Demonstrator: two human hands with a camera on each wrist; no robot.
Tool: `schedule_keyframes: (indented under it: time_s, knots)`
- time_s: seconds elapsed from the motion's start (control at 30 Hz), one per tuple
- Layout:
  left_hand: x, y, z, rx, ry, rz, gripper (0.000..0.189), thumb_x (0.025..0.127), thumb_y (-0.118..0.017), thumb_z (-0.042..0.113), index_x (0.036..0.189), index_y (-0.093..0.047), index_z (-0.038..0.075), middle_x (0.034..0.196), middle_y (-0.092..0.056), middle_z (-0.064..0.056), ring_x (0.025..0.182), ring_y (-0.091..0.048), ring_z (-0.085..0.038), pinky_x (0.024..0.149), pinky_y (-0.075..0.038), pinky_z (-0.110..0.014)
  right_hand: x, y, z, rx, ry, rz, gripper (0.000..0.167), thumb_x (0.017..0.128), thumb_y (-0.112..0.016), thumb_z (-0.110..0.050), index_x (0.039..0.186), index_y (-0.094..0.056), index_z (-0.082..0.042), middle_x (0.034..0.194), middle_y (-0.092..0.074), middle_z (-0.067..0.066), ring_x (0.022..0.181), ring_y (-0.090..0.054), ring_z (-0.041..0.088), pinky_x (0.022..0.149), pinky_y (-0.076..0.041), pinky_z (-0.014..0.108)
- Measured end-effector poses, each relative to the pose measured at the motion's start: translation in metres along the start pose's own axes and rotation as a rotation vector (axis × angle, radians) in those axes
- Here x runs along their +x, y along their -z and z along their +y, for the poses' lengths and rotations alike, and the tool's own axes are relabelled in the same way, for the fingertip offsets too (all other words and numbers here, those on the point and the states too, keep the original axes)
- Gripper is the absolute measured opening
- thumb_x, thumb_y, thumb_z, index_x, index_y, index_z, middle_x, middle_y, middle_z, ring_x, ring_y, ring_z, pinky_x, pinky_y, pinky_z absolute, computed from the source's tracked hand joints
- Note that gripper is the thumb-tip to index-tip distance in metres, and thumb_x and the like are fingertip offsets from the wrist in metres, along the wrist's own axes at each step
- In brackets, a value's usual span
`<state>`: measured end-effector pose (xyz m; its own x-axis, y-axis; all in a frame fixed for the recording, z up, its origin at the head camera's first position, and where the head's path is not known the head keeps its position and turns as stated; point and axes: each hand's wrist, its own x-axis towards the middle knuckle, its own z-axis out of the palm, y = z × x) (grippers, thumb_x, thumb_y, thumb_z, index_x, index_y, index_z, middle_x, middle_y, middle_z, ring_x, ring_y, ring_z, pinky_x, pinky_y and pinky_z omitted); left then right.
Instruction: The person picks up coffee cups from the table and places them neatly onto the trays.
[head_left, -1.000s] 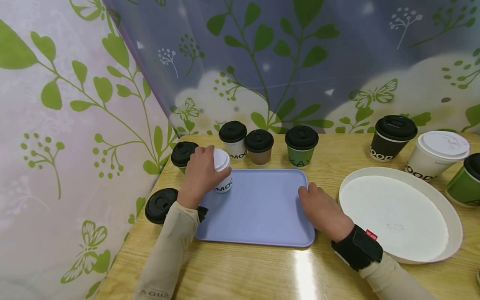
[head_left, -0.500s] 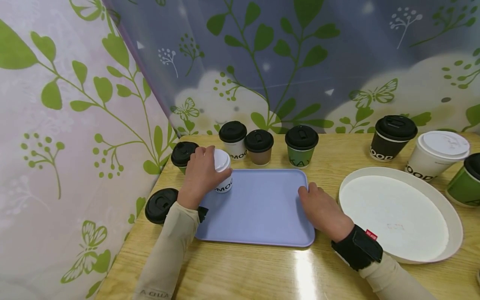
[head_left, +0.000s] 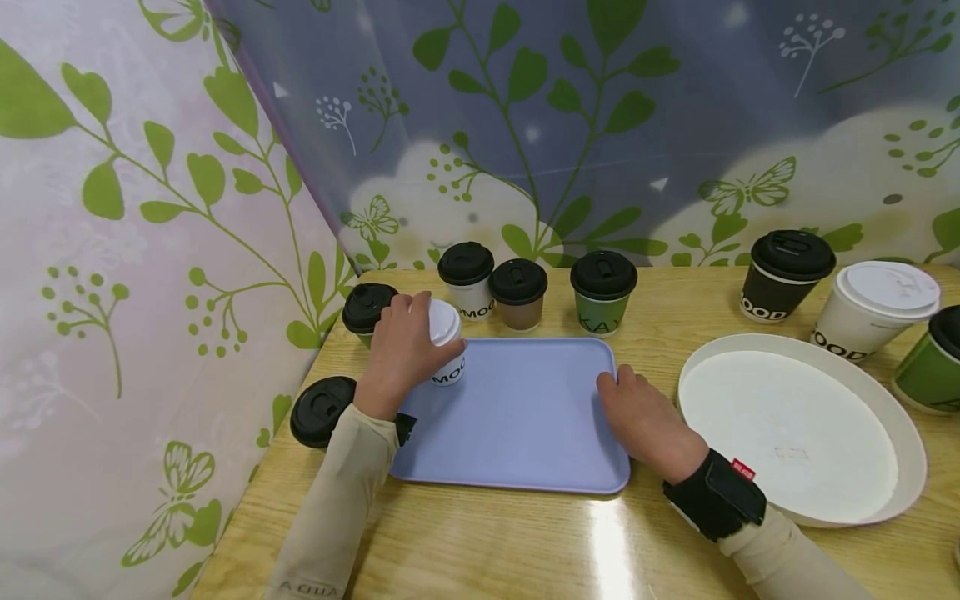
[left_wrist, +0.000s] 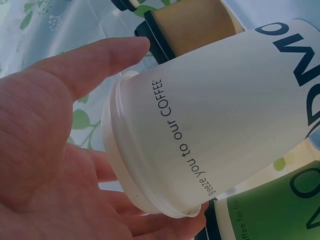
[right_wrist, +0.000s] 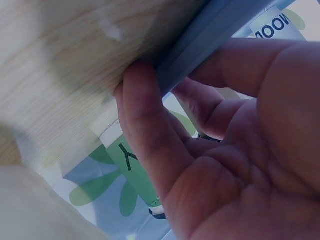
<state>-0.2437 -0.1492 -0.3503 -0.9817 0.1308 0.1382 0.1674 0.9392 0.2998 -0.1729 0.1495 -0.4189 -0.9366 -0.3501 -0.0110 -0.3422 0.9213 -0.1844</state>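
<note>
My left hand (head_left: 401, 352) holds a white paper coffee cup (head_left: 450, 368) by its white lid, at the left end of a lavender tray (head_left: 517, 417). In the left wrist view, thumb and fingers curve round the lid (left_wrist: 122, 150), and the printed side of the cup faces the camera. The cup stands upright; its base seems to meet the tray. My right hand (head_left: 651, 423) grips the tray's right edge. The right wrist view has the tray rim (right_wrist: 200, 50) pinched between thumb and fingers.
A green cup (head_left: 367, 312) and a black-lidded cup (head_left: 321, 412) stand left of the tray. Behind it are a white cup (head_left: 472, 300), a brown cup (head_left: 519, 304) and a green cup (head_left: 602, 308). A round white tray (head_left: 690, 367) lies right, with several cups beyond it.
</note>
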Motion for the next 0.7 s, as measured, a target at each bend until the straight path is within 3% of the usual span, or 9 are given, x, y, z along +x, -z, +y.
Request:
schedule_keyframes:
  time_s: [0.2,0.37,0.57,0.63,0.7]
  knots:
    - [-0.002,0.004,0.000,-0.022,-0.001,-0.001,0.090,0.086,-0.080,0.048,0.151,-0.043,-0.002,0.141,-0.046,-0.029,0.125,-0.049,-0.046,0.101,-0.045,-0.058,0.000,-0.001,0.001,-0.007,0.007,0.009,0.012,0.101,-0.055,0.005,0.112,-0.056,0.008,0.091,-0.050,0.020,0.074,-0.053,0.029,0.062,-0.050,0.041]
    - [-0.012,0.019,0.004,-0.043,-0.021,0.020,0.092,0.087,-0.079,0.050,0.154,-0.041,0.000,0.147,-0.043,-0.027,0.134,-0.043,-0.046,0.107,-0.041,-0.059,-0.001,-0.002,0.001,0.000,0.013,0.019,0.011,0.100,-0.054,0.006,0.111,-0.055,0.008,0.091,-0.050,0.020,0.075,-0.054,0.030,0.062,-0.051,0.043]
    - [-0.042,0.061,0.004,-0.056,-0.123,0.069,0.088,0.088,-0.082,0.044,0.153,-0.044,-0.001,0.150,-0.043,-0.026,0.134,-0.045,-0.045,0.108,-0.040,-0.059,0.000,-0.002,0.001,-0.005,0.010,0.012,0.010,0.101,-0.054,0.006,0.110,-0.055,0.007,0.091,-0.049,0.020,0.075,-0.053,0.029,0.062,-0.051,0.042]
    - [-0.055,0.079,0.000,-0.067,-0.142,0.034,0.087,0.087,-0.083,0.042,0.153,-0.044,0.000,0.151,-0.042,-0.026,0.133,-0.047,-0.045,0.107,-0.041,-0.060,-0.001,-0.003,0.001,-0.012,0.014,0.020,0.008,0.101,-0.054,0.006,0.109,-0.055,0.007,0.090,-0.049,0.019,0.074,-0.053,0.029,0.062,-0.050,0.042]
    - [-0.067,0.097,-0.006,-0.080,-0.122,-0.027,0.090,0.086,-0.084,0.042,0.154,-0.042,0.001,0.152,-0.040,-0.027,0.135,-0.045,-0.045,0.106,-0.040,-0.061,-0.001,-0.003,0.002,-0.018,0.020,0.031,0.006,0.100,-0.054,0.007,0.107,-0.054,0.007,0.089,-0.048,0.019,0.073,-0.053,0.029,0.061,-0.050,0.042]
